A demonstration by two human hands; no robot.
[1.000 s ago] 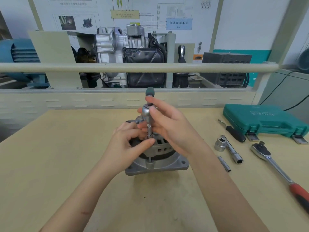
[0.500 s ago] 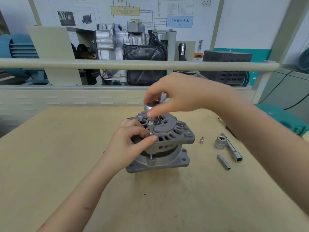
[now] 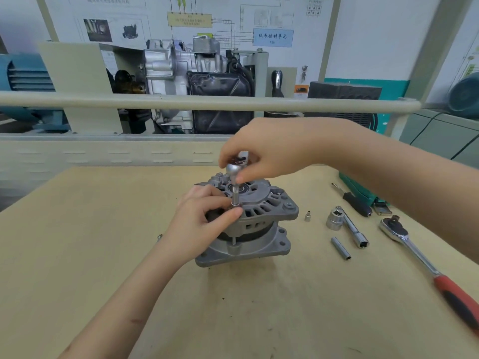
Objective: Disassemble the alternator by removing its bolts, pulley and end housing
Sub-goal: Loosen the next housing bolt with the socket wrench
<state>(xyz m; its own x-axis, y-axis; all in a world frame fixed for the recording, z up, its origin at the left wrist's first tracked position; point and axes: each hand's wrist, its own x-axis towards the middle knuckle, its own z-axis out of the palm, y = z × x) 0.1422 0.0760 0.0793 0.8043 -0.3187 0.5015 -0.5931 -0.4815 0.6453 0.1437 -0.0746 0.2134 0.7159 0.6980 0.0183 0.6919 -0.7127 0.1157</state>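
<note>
Head view shows the alternator [image 3: 248, 224] at the middle of the surface [image 3: 77, 255]. Your right hand [image 3: 272, 151] pinches the driver [image 3: 234, 182] head; your left hand [image 3: 199, 224] pinches its socket on a bolt. Keep the shaft upright and turn gently.

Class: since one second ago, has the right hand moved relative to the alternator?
Yes. The right hand has risen and shifted right, above the alternator.

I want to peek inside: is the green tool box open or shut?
Cannot tell. Only a corner of the green tool box shows; the person's right arm covers the rest.
</note>
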